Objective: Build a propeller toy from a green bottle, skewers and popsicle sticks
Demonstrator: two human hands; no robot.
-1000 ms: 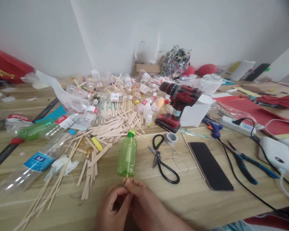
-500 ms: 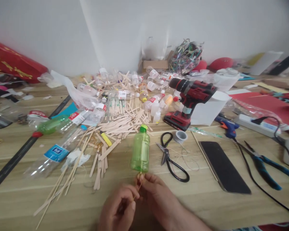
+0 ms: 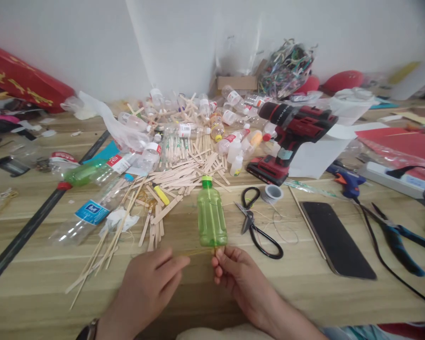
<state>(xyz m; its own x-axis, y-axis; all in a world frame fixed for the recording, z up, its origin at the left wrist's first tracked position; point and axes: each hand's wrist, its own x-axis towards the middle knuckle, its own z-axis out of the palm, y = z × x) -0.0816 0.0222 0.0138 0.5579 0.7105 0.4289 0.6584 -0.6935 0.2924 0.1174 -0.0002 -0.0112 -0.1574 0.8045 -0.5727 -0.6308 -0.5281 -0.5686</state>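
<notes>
A green plastic bottle (image 3: pixel 211 217) with a yellow-green cap lies in front of me, its base towards me. A thin wooden stick shows through it and comes out at the base. My right hand (image 3: pixel 239 274) pinches that stick's end just below the bottle. A thin yellowish rubber band (image 3: pixel 200 251) runs stretched from this spot to my left hand (image 3: pixel 152 283), whose closed fingers hold its other end. To the right of the bottle lie black-handled scissors (image 3: pixel 250 222) with loose thread around them.
A red cordless drill (image 3: pixel 290 137) stands behind the scissors, beside a spool (image 3: pixel 272 193). Rightward lie a phone (image 3: pixel 336 238), pliers (image 3: pixel 393 236) and a glue gun (image 3: pixel 349 182). Craft sticks (image 3: pixel 187 172) and clear bottles are heaped at the back. A labelled bottle (image 3: pixel 92 212) and skewers lie left.
My left hand has moved left, away from my right hand, drawing the rubber band out straight. My right hand still pinches at the bottle's base. The view has shifted slightly.
</notes>
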